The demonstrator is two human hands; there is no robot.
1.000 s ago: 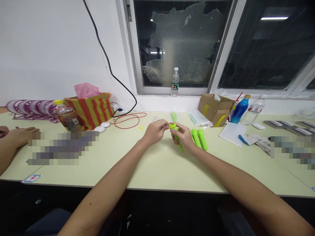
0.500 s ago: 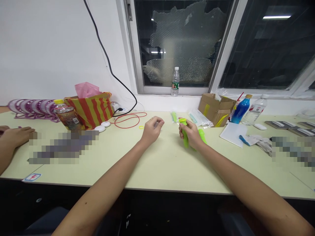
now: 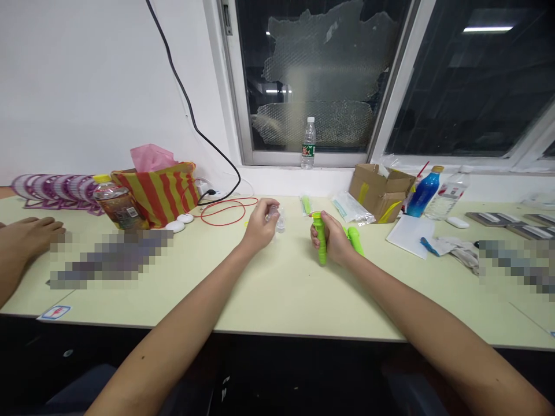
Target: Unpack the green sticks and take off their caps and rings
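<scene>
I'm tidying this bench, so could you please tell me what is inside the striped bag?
Pink tissue-like material sticks out of the top of the striped bag. Anything deeper is hidden by the bag's walls.

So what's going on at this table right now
A person sits at a pale table. Their right hand grips a bright green tube upright on the tabletop. Their left hand pinches a small clear piece just above the surface. Another green tube lies behind the right hand. Someone else's hand rests at far left.
</scene>
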